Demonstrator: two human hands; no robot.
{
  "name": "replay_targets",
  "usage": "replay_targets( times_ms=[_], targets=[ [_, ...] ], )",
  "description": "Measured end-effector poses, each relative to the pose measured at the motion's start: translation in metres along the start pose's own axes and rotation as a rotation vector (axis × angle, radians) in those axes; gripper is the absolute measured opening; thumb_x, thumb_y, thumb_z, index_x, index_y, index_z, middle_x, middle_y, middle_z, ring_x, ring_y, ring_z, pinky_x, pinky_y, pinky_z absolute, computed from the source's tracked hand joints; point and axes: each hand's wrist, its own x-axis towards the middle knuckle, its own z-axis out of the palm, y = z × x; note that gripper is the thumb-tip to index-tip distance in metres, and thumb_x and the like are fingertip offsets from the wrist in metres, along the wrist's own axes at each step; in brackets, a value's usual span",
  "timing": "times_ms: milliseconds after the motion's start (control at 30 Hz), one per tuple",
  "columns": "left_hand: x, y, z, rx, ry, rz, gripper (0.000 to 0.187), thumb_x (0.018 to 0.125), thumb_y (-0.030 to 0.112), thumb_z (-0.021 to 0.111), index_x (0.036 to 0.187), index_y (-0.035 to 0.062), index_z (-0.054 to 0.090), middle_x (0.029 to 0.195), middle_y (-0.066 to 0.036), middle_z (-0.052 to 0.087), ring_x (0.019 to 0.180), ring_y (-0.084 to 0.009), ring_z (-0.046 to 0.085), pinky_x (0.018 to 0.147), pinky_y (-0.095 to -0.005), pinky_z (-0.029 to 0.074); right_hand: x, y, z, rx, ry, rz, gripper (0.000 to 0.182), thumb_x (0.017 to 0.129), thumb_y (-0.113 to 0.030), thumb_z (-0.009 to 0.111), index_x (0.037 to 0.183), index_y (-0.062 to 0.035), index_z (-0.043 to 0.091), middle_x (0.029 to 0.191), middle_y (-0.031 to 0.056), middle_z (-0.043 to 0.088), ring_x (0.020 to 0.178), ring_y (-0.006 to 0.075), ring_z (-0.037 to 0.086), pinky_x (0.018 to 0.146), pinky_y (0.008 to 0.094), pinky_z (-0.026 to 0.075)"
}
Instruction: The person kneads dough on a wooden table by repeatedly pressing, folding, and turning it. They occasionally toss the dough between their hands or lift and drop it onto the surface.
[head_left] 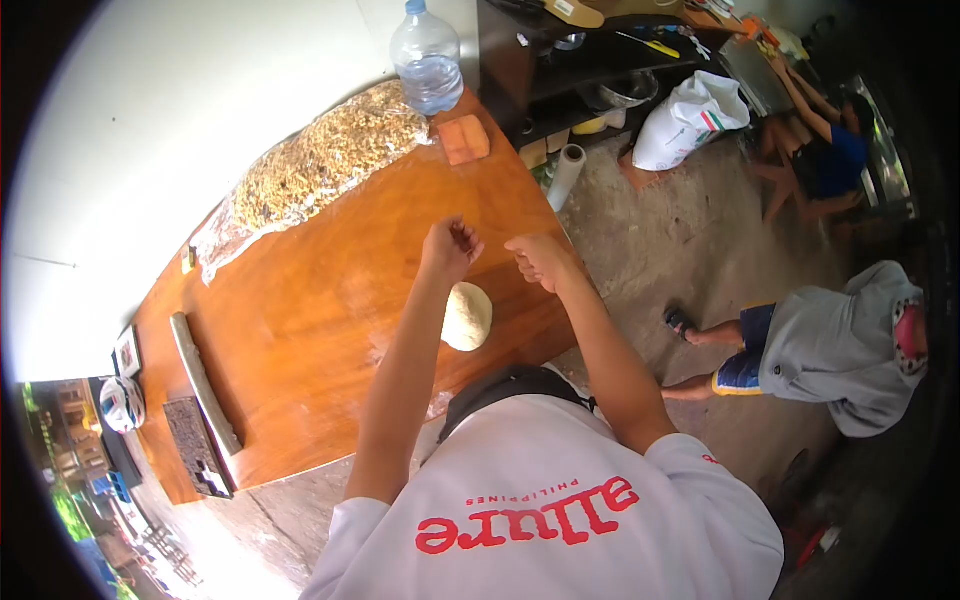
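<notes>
A smooth, pale ball of dough sits on the wooden table near its front edge, between my forearms. My left hand is raised above the table beyond the dough, its fingers bent but apart, and nothing shows in them. To its right, my right hand is closed, with fingers curled in and the thumb side turned towards the left hand. Whatever it may hold is hidden. The two hands do not touch each other, and neither touches the dough.
On the wooden table lie a long plastic-covered heap of crumbly brown material, an orange block, a rolling pin-like rod and a dark tray. A water jug stands behind. People and a white sack are at right.
</notes>
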Motion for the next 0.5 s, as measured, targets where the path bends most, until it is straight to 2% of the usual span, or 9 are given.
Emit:
replay_targets(
  times_ms=[67,100,167,233,300,333,367,467,500],
  targets=[
    [0.019,0.010,0.022,-0.085,-0.064,-0.040,0.021,0.093,0.020,0.051,0.075,0.0107,0.049,0.071,-0.004,0.051,0.064,-0.0178,0.052,0.068,-0.0352,0.050,-0.038,-0.010,0.005,0.027,0.013,-0.022,0.031,0.093,-0.022,0.051,0.065,-0.0149,0.040,0.049,-0.0056,0.031,0.037,0.0066,0.022,0.037,0.0252,0.016],
    [0.025,0.020,0.037,-0.063,-0.073,-0.046,0.021,0.093,0.020,0.051,0.075,0.0107,0.049,0.071,-0.004,0.051,0.064,-0.0178,0.052,0.068,-0.0352,0.050,-0.056,-0.011,0.006,0.041,0.023,-0.034,0.032,0.096,-0.024,0.049,0.066,-0.0141,0.042,0.049,-0.0052,0.033,0.038,0.0066,0.023,0.037,0.0250,0.017],
    [0.037,0.047,0.068,-0.110,-0.217,0.021,0.020,0.097,0.020,0.047,0.083,0.0069,0.054,0.074,-0.006,0.054,0.068,-0.0200,0.056,0.071,-0.0368,0.052,-0.086,0.001,-0.001,0.075,0.049,-0.077,0.032,0.096,-0.025,0.048,0.067,-0.0124,0.043,0.050,-0.0049,0.033,0.038,0.0071,0.024,0.037,0.0251,0.018],
    [0.063,0.073,0.087,-0.104,-0.236,0.028,0.021,0.098,0.020,0.046,0.086,0.0052,0.054,0.075,-0.006,0.055,0.070,-0.0198,0.057,0.071,-0.0369,0.053,-0.114,0.024,-0.015,0.083,0.046,-0.128,0.033,0.097,-0.027,0.047,0.068,-0.0111,0.045,0.050,-0.0043,0.034,0.039,0.0076,0.027,0.038,0.0253,0.019],
    [0.076,0.079,0.093,-0.105,-0.232,0.032,0.022,0.099,0.020,0.045,0.089,0.0034,0.055,0.076,-0.006,0.056,0.071,-0.0196,0.058,0.072,-0.0369,0.053,-0.157,0.051,-0.033,0.070,0.040,-0.131,0.035,0.098,-0.028,0.045,0.067,-0.0119,0.045,0.051,-0.0041,0.036,0.040,0.0072,0.028,0.038,0.0256,0.021],
    [0.077,0.088,0.100,-0.076,-0.167,0.045,0.022,0.099,0.021,0.046,0.090,0.0025,0.055,0.077,-0.006,0.056,0.072,-0.0196,0.058,0.072,-0.0365,0.054,-0.181,0.060,-0.039,0.063,0.047,-0.123,0.035,0.098,-0.027,0.045,0.066,-0.0125,0.045,0.052,-0.0042,0.037,0.042,0.0068,0.029,0.038,0.0256,0.022],
    [0.080,0.095,0.104,-0.044,-0.103,0.057,0.023,0.099,0.022,0.046,0.092,0.0016,0.055,0.079,-0.007,0.056,0.072,-0.0197,0.058,0.072,-0.0361,0.054,-0.200,0.081,-0.050,0.070,0.093,-0.097,0.036,0.097,-0.026,0.045,0.064,-0.0128,0.044,0.051,-0.0039,0.036,0.042,0.0068,0.028,0.038,0.0262,0.023],
    [0.089,0.100,0.095,0.015,-0.080,0.047,0.022,0.098,0.022,0.049,0.095,0.0016,0.056,0.084,-0.008,0.055,0.074,-0.0192,0.058,0.071,-0.0342,0.055,-0.269,0.106,-0.075,0.153,0.188,0.075,0.034,0.096,-0.024,0.047,0.065,-0.0127,0.046,0.051,-0.0043,0.036,0.043,0.0065,0.031,0.040,0.0254,0.023],
    [0.092,0.102,0.095,0.016,-0.046,0.049,0.022,0.098,0.022,0.049,0.095,0.0021,0.056,0.086,-0.008,0.055,0.075,-0.0190,0.058,0.070,-0.0338,0.055,-0.278,0.106,-0.083,0.164,0.195,0.057,0.034,0.096,-0.024,0.047,0.065,-0.0127,0.046,0.051,-0.0043,0.036,0.043,0.0065,0.031,0.040,0.0254,0.023]
  ],
)
